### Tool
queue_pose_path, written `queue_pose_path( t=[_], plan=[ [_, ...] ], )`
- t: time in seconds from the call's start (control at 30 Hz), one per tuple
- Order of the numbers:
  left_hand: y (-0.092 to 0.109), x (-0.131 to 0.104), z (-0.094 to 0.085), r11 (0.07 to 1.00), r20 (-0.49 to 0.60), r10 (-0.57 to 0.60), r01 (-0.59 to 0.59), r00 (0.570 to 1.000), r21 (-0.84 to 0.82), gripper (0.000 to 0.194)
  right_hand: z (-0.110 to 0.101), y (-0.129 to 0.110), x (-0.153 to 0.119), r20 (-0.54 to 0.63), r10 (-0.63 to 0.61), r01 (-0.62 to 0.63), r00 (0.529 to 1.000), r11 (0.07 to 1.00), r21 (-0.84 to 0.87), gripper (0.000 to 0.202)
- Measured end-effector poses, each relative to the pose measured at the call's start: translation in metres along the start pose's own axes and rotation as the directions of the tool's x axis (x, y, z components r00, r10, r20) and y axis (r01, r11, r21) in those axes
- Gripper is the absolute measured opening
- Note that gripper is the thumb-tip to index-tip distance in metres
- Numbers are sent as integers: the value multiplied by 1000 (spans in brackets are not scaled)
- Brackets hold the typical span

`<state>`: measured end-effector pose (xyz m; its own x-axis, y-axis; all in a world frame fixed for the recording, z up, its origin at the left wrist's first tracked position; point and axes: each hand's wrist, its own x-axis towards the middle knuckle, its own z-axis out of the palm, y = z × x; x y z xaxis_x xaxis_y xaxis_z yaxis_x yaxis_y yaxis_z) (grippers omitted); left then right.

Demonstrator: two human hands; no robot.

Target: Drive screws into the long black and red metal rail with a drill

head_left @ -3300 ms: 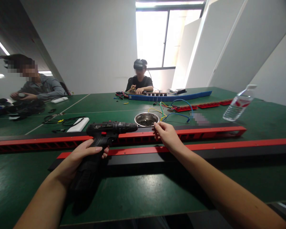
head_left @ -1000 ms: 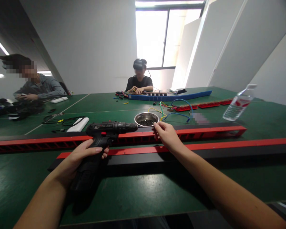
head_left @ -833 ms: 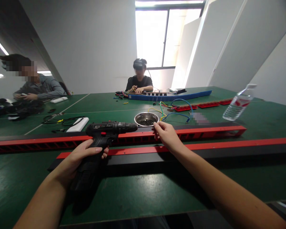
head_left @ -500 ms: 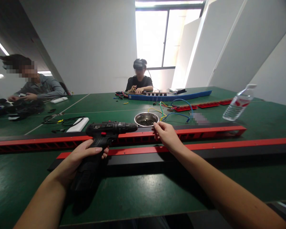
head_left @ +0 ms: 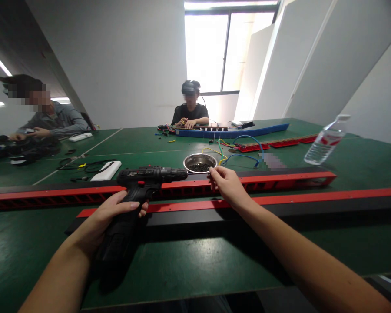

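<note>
My left hand [head_left: 117, 213] is wrapped round the grip of a black cordless drill [head_left: 138, 178], which points to the right. A thin bit [head_left: 197, 173] runs from its chuck to my right hand [head_left: 226, 182]. Thumb and forefinger of that hand are pinched together at the bit's far end; what is between them is hidden. Just behind the bit stands a metal bowl [head_left: 186, 163] with many small dark pieces, apparently screws, in it. Under both hands lie two long red and black bars: the farther red-edged bar [head_left: 280, 180] and the nearer one [head_left: 313, 202].
A tilted-looking water bottle [head_left: 326, 141] stands at the right. Coloured wires [head_left: 244, 154] lie behind the bowl, a white power bank [head_left: 106, 171] to its left. Across the green table [head_left: 182, 269], one person [head_left: 190, 111] sits by a long blue part [head_left: 234, 132]; another person [head_left: 57, 117] sits left.
Almost nothing differs: both hands and the drill hold the same pose, with only a very slight shift of the whole view.
</note>
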<state>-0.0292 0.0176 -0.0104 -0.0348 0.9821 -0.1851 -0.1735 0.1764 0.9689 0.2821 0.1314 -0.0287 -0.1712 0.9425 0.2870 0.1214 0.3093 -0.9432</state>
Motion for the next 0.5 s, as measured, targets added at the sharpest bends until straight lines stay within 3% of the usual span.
queue_pose_path(
  t=[0.5],
  plan=[
    [0, 3, -6, 998, 11, -36, 36, 999, -44, 34, -2, 2, 0, 11, -43, 43, 999, 997, -60, 40]
  ],
)
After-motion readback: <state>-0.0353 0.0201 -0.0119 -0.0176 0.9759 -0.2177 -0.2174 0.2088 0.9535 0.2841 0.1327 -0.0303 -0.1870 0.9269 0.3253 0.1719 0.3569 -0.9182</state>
